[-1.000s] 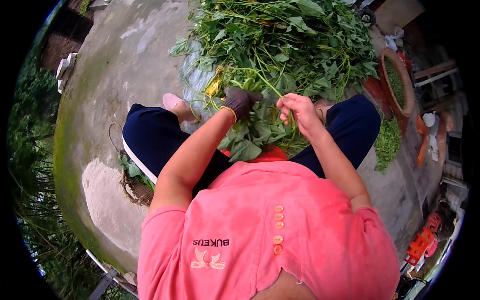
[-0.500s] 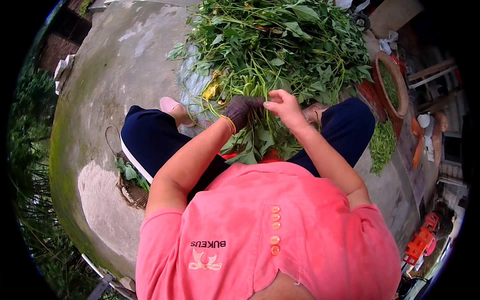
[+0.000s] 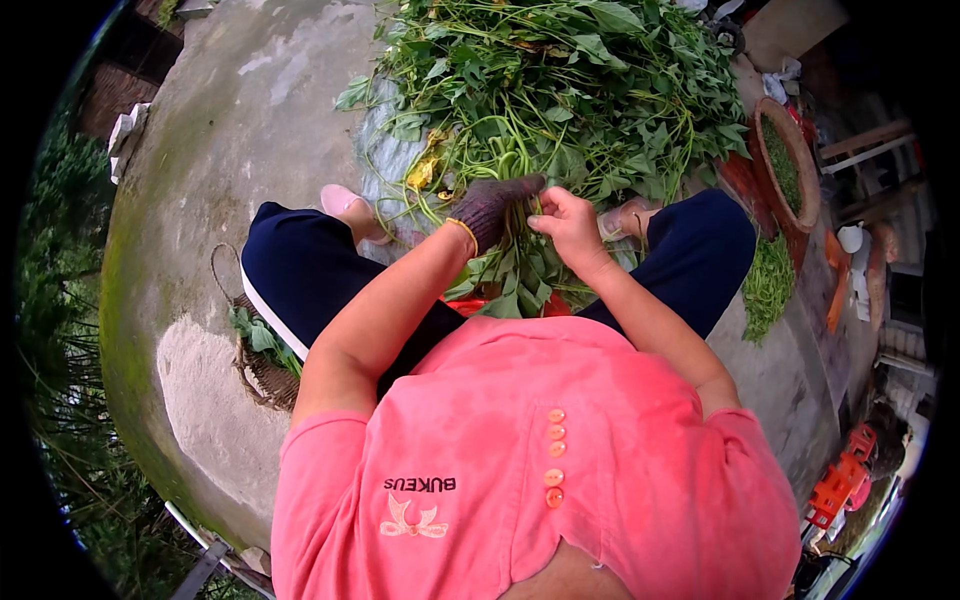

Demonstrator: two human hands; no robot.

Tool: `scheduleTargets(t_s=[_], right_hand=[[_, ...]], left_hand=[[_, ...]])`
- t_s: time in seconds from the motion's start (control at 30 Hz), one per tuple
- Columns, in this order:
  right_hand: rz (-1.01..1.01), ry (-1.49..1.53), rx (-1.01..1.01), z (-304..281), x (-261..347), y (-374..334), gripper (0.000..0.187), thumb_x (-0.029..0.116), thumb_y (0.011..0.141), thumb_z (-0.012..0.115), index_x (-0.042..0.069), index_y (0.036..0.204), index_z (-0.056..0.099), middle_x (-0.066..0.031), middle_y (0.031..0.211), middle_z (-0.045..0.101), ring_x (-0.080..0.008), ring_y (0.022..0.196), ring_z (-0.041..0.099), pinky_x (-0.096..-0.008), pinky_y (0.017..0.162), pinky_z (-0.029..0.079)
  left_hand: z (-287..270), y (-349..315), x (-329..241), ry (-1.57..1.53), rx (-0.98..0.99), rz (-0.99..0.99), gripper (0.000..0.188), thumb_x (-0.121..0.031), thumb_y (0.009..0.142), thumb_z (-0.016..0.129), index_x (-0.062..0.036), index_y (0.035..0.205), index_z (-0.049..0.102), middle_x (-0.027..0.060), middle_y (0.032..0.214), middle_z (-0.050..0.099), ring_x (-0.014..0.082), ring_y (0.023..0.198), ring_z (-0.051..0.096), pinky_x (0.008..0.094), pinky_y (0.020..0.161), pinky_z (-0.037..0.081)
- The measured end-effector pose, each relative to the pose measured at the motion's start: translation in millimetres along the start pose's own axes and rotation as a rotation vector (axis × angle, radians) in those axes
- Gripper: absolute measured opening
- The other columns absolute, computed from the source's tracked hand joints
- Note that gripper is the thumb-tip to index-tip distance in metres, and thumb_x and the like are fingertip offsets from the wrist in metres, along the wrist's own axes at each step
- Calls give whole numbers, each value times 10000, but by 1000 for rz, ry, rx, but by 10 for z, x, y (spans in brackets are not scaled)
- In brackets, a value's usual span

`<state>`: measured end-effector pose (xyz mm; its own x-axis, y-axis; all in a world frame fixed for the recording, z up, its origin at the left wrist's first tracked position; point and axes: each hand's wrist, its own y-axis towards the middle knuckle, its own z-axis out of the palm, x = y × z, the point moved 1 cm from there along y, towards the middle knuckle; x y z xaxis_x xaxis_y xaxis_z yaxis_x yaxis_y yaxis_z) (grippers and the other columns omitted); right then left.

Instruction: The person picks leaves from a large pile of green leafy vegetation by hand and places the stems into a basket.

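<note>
My left hand [image 3: 487,212], in a dark purple knit glove with a yellow cuff, is closed round a bunch of leafy green stems. The bunch's cut-looking stem ends [image 3: 512,160] stick out beyond the glove, and its leaves [image 3: 512,278] hang down between my knees. My bare right hand [image 3: 574,235] is pinched at the bunch's right side, thumb and fingers on thin green stem; the fingertips are partly hidden. Just past both hands lies a large heap of leafy vines [image 3: 600,90]. Something red [image 3: 466,306] shows under the hanging leaves.
A grey plastic sheet [image 3: 386,150] lies under the heap's left edge, with a yellowed leaf [image 3: 424,165] there. At left, a woven basket [image 3: 268,385] holds leaves. On the right are a round tray [image 3: 765,110], a pile of green stems [image 3: 768,285] and an orange plastic item [image 3: 842,480].
Both hands have shifted slightly to the right and toward me with the bunch. The right fingers are more closed and sit a little lower beside the glove.
</note>
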<state>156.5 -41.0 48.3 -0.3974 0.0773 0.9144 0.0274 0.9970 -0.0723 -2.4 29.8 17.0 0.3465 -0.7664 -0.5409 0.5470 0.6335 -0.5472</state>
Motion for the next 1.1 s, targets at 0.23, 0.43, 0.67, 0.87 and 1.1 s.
scheduleTargets(t_s=[0.23, 0.43, 0.67, 0.87, 1.1], right_hand=[[54, 132, 118, -77, -109, 71, 164, 38, 793, 731, -12, 926, 652, -1, 793, 651, -48, 687, 573, -211, 613, 458], [308, 480, 203, -484, 189, 31, 102, 35, 825, 693, 18, 922, 669, -7, 730, 652, -64, 553, 592, -181, 463, 369], [372, 676, 250, -752, 259, 47, 147, 29, 863, 654, -19, 1001, 659, -51, 804, 675, -119, 576, 627, -183, 480, 414], [367, 664, 259, -529, 225, 150, 192, 56, 869, 674, -22, 1044, 679, -53, 780, 686, -111, 574, 631, -178, 476, 410], [383, 562, 225, -459, 127, 174, 257, 64, 886, 648, -50, 1117, 650, -58, 792, 674, -122, 612, 636, -201, 510, 435]], left_hand=[[-108, 83, 19, 77, 74, 108, 215, -100, 865, 690, 14, 1048, 700, 103, 967, 723, 202, 836, 697, 331, 729, 565], [-813, 262, -335, 954, -140, 640, 121, -41, 823, 642, 3, 880, 739, 107, 749, 697, 198, 604, 624, 336, 535, 483], [-210, -68, -476, 600, -107, 217, 116, -80, 787, 736, 15, 855, 741, 95, 802, 719, 180, 682, 663, 315, 608, 530], [-36, -120, -127, 292, 270, 105, 242, -55, 760, 749, 72, 961, 704, 127, 914, 713, 232, 807, 692, 358, 760, 551], [108, -194, -168, 277, 187, -34, 193, -129, 808, 734, 47, 881, 707, 140, 767, 675, 266, 706, 671, 404, 714, 553]])
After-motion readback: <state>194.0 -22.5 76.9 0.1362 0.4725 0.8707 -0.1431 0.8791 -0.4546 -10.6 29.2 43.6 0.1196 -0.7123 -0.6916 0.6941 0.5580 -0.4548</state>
